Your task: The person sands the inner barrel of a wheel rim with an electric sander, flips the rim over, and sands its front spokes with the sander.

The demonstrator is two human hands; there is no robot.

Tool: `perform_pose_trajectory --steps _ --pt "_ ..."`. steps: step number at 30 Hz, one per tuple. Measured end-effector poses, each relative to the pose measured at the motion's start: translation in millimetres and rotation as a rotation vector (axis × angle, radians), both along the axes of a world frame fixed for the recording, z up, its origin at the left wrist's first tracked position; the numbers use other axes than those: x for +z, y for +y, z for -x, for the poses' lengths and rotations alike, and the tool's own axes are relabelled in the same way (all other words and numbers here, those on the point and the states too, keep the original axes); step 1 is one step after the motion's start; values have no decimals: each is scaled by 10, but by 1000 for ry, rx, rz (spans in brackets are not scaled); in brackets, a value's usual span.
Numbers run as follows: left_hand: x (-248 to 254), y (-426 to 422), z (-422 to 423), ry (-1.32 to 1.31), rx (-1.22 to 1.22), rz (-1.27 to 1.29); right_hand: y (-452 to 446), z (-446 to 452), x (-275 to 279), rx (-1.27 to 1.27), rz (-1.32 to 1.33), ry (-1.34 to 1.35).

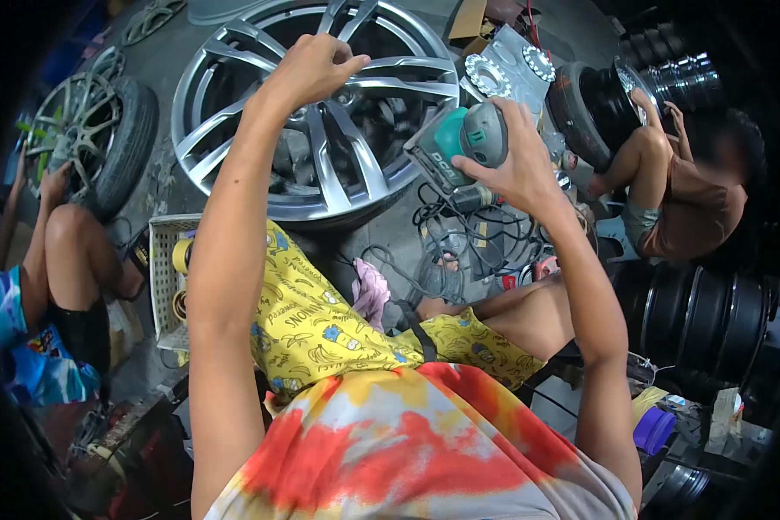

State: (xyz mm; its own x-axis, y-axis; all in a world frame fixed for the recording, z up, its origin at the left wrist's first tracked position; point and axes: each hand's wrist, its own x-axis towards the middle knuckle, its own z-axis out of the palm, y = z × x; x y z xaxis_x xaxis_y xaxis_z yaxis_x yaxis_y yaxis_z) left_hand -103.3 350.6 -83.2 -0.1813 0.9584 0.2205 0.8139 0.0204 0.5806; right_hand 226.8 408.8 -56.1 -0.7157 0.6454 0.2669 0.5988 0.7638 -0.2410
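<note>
A large silver alloy wheel [355,169] with paired spokes lies face up in front of me. My left hand [314,69] is over its upper middle, knuckles up and thumb pointing right. The other fingers curl down out of sight, so I cannot tell whether they grip a spoke. My right hand [516,156] is wrapped round a green and grey electric sander [461,143], held tilted at the wheel's right edge. The sander's flat pad faces left, toward the wheel. Whether the pad touches the rim is unclear.
Cables [459,227] tangle on the floor below the sander. A white plastic basket [166,260] stands left of my knee, a pink cloth [370,290] between my legs. Co-workers sit on both sides with a wheel [82,130] and a tyre [576,117]. Black rims [693,303] are stacked right.
</note>
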Motion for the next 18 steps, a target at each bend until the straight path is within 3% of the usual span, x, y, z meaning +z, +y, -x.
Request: perform_pose_trajectory --steps 4,7,14,18 --pt "-96 72 -56 -24 11 15 265 -167 -314 14 -41 236" --pt "0 31 -173 9 -12 27 511 -189 -593 -135 -120 508" --pt "-25 105 -269 8 -8 147 -191 -283 -899 -84 -44 653" --pt "-120 124 -280 77 -65 102 39 -280 -954 -119 -48 698"
